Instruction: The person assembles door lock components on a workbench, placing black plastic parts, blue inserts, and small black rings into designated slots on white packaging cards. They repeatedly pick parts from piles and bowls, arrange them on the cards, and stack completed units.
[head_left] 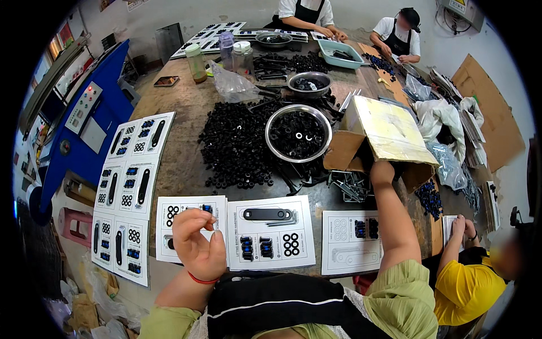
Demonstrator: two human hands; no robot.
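My left hand [197, 242] hovers over a white card [164, 248] with black rings and bolts on it. Its fingers curl, the thumb stands apart, and nothing shows between them. My right hand [383, 172] reaches into the open end of a cardboard box [395, 127]; its fingers are hidden there. Beside the first card, another white card [307, 248] carries a black handle [266, 214], hex keys, blue-banded black bolts [247, 248] and black rings [291, 244]. Nearer my right arm, a third card [330, 263] holds bolts above a printed handle outline.
Loose black parts [237, 141] are heaped around a steel bowl [271, 148]. Metal hex keys [350, 185] lie before the box. Filled cards [127, 192] line the left edge. A person in yellow [471, 288] works close at right; two others sit across the table.
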